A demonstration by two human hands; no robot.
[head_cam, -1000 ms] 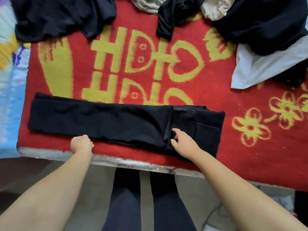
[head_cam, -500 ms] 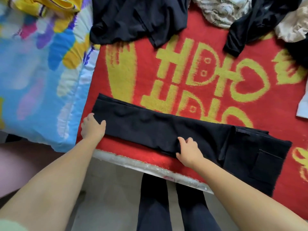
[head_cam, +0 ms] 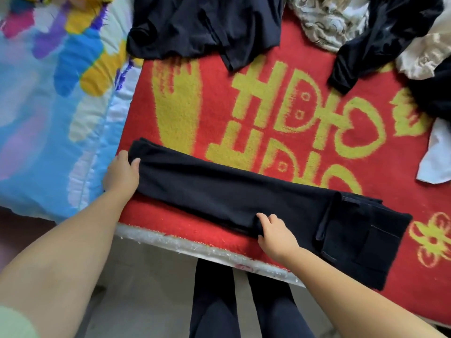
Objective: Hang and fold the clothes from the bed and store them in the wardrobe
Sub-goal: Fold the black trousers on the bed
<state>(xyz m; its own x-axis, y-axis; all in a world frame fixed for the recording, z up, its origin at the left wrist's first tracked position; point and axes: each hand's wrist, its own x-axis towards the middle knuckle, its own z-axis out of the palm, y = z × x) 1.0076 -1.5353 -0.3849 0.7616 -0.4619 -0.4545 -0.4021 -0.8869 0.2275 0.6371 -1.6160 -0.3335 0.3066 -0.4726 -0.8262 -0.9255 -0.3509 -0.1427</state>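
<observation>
A pair of black trousers (head_cam: 231, 198) lies folded lengthwise on the red and yellow blanket (head_cam: 214, 98), leg ends at the left and waist with a back pocket at the right. My left hand (head_cam: 122, 174) grips the leg ends, thumb on top of the cloth. At the near edge around mid-length, my right hand (head_cam: 274, 231) pinches the trousers with curled fingers.
More clothes lie at the back of the bed: a black garment (head_cam: 202, 25), a patterned cream cloth (head_cam: 327, 20), another black piece (head_cam: 380, 37) and a white one (head_cam: 436, 154). A blue multicoloured quilt (head_cam: 48, 106) covers the left. The bed's near edge (head_cam: 195, 247) runs just below my hands.
My left hand slid left to the leg ends and took hold of them. My right hand moved from the waist to mid-length of the trousers. The view shifted left.
</observation>
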